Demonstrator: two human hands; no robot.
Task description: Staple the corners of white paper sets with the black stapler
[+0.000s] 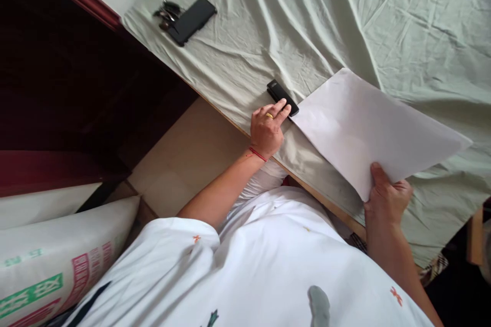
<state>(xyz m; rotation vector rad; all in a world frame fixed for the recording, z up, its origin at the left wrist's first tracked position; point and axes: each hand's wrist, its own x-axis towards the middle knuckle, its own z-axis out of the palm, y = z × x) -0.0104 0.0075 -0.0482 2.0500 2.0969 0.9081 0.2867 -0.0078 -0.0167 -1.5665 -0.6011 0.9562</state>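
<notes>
Left hand (267, 127), fingers on the black stapler (279, 91) at the hand's 1 o'clock, thumb hidden, grip uncertain; white paper (374, 122), one corner meeting the stapler's 5 o'clock end; right hand (387, 197), pinching the paper's 6 o'clock edge.

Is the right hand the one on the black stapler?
No, the left hand has its fingers on the black stapler, while the right hand grips the white paper near a corner.

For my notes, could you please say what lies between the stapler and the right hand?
The head view shows white paper between the stapler and right hand.
</notes>
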